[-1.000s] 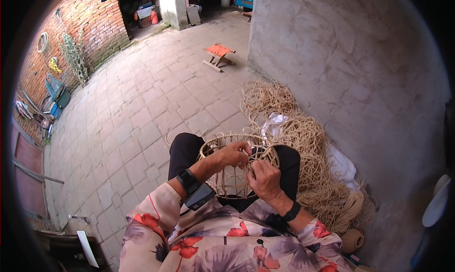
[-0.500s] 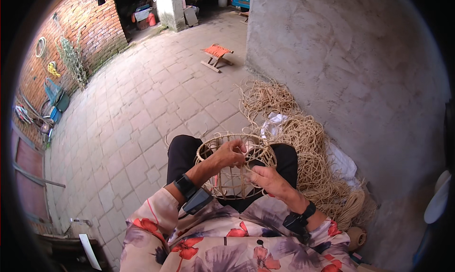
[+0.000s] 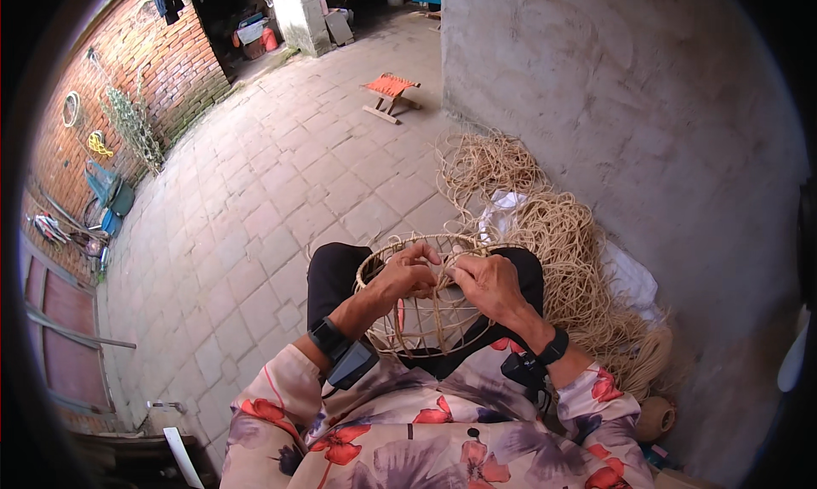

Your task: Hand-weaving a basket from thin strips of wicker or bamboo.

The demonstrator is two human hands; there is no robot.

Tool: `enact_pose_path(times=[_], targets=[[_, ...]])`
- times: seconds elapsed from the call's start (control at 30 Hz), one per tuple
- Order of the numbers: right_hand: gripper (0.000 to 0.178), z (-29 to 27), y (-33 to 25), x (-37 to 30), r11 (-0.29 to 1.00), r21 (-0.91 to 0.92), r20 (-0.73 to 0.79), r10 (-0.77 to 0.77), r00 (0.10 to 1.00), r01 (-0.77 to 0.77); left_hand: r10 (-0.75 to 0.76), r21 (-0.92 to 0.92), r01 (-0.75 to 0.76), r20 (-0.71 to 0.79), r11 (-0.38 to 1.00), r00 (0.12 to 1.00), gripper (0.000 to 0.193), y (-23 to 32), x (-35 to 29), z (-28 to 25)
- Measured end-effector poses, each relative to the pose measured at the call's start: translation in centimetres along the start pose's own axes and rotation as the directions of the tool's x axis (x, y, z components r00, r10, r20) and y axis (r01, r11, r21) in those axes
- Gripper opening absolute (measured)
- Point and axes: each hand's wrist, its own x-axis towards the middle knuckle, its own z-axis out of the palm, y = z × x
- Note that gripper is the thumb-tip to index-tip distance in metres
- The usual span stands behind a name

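Paving slabs (image 3: 264, 183) and a brick wall (image 3: 183, 76) show a courtyard.

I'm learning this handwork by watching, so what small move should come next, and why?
Perhaps steady the open woven frame with the left hand while the right hand snugs the strands nearby: both hands are close together at the frame, and wide gaps show around those strands.

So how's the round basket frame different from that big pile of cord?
The basket frame is round, with see-through gaps; the cord pile is a loose tangle. The basket frame sits in the person's lap, with the left hand and right hand at it; the cord pile lies beside the grey wall. The cord pile spreads wider than the basket frame. Both are tan.
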Motion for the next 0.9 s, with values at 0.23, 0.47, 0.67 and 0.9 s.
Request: enact_pose_path(times=[0.23,0.47,0.67,0.9], targets=[[0.021,0.9,0.4,0.9,0.998,-0.052,-0.062,-0.023,0.998,0.019,-0.102,-0.065,0.097,-0.076,0.993,0.992,0.02,0.0,0.0,0.0],[0.02,0.6,-0.2,-0.3,0.997,0.079,-0.186,-0.01,0.982,0.025,-0.102,0.096,0.092,0.113,0.991,0.988,0.017,-0.1,0.7,-0.7],[0.019,0.0,-0.4,-3.0,0.986,0.154,-0.139,-0.041,0.989,0.063,-0.119,0.125,0.119,-0.006,0.985,0.993,0.014,-0.7,0.8,-0.4],[0.018,-0.1,-0.6,-4.5,0.98,0.177,-0.111,-0.07,0.991,0.089,-0.046,0.093,0.046,0.001,0.995,0.999,0.015,-0.9,0.7,-0.2]])
